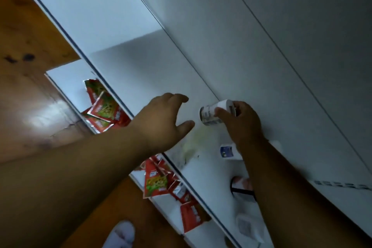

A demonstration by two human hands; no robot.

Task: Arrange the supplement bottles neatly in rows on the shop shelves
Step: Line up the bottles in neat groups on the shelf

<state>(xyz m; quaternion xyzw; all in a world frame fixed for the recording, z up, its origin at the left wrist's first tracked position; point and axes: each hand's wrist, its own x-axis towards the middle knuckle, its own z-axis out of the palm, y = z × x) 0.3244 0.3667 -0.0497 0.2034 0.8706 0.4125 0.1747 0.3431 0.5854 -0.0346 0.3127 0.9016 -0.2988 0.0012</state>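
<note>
Nearest the camera, two bare forearms crossed the lower half of the view, reaching over the white shelf [141, 62]. The left hand [163, 119] hovered just above the shelf surface, fingers spread and relaxed, holding nothing. The right hand [241, 125] gripped a small white supplement bottle [213, 113], fingers and thumb curled round its labelled body. The bottle appeared tilted, one end turned toward the left hand and its far side close to the white back panel [261, 46]; whether it touched the shelf could not be told.

Near the right wrist stood a white bottle with a blue label [226, 151], and nearer the camera a further bottle [240, 184] was partly hidden by the right forearm. A yellowish stain [193, 141] marked the shelf between the hands. On the lower shelf [66, 78], red and green packets [104, 108] lay in a loose heap, with more red packets [155, 183] nearer the camera. A pale slipper [120, 233] showed at the bottom edge on the wooden floor [30, 46].

Judged step: setting the held bottle into a row. Done well, the bottle would be brought upright before release, base flat, label outward, in line with its neighbours and parallel to the back panel, the free hand steadying adjacent bottles against tipping.
</note>
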